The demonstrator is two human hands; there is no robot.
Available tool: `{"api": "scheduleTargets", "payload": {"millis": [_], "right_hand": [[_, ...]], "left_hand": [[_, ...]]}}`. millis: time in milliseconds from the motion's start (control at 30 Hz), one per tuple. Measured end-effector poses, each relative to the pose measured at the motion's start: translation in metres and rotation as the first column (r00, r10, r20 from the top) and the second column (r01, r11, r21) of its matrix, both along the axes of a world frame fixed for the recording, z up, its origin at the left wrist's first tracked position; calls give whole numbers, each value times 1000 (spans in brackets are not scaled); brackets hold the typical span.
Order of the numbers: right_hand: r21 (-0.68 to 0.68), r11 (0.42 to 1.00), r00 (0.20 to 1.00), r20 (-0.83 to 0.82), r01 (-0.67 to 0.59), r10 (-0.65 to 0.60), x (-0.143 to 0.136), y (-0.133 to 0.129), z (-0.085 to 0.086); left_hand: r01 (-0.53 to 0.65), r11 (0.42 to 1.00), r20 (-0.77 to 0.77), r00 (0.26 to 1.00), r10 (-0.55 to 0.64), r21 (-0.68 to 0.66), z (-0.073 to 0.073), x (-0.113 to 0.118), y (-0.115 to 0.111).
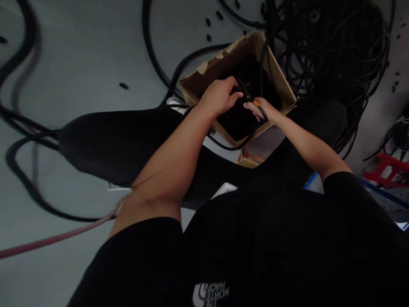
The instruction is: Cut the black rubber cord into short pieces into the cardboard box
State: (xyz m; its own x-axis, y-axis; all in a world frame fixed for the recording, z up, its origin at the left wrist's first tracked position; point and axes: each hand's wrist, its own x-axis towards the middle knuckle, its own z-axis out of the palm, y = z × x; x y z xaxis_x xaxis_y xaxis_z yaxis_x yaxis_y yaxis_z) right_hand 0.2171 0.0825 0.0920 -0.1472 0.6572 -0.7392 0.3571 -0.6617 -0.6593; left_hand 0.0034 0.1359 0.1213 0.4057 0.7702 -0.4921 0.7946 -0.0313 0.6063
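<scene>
Over an open cardboard box [281, 79] between my knees, both hands work close together. My left hand [222, 96] is closed, its thumb and fingers pinching a black piece [237, 90] that looks like a cable end. Just to its right, my right hand [261, 110] is wrapped round a hand tool [256, 103] with orange and black on its handle. The tool's dark front part points toward my left fingertips, and its exact kind is hard to make out. A black cable [262, 64] drops into the box near the right hand. The dark contents inside are too dim to tell.
Big coils of black cable [332, 51] lie piled at the right. Thick black cable [147, 38] loops across the grey floor. Small black pieces [123, 86] are scattered there. A pinkish hose [64, 236] runs at lower left; a red frame [386, 169] stands at far right.
</scene>
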Motion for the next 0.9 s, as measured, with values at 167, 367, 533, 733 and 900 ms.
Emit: {"api": "scheduleTargets", "payload": {"millis": [167, 367, 533, 733, 900], "right_hand": [[-4, 1000, 999, 30, 12, -12, 2, -1, 10], [-39, 999, 995, 95, -1, 5, 11, -2, 14], [-53, 999, 996, 84, -5, 10, 16, -6, 11], [-50, 984, 982, -82, 169, -172, 8, -1, 8], [141, 967, 975, -91, 214, -203, 6, 12, 9]], "left_hand": [[-19, 1000, -39, 999, 19, -17, 1, 0, -1], [8, 1000, -45, 999, -9, -17, -11, -14, 5], [-13, 1000, 20, 1000, 14, -10, -16, -21, 8], [17, 1000, 113, 994, -14, -19, -22, -9, 7], [59, 995, 148, 988, -47, -76, -13, 5, 1]]}}
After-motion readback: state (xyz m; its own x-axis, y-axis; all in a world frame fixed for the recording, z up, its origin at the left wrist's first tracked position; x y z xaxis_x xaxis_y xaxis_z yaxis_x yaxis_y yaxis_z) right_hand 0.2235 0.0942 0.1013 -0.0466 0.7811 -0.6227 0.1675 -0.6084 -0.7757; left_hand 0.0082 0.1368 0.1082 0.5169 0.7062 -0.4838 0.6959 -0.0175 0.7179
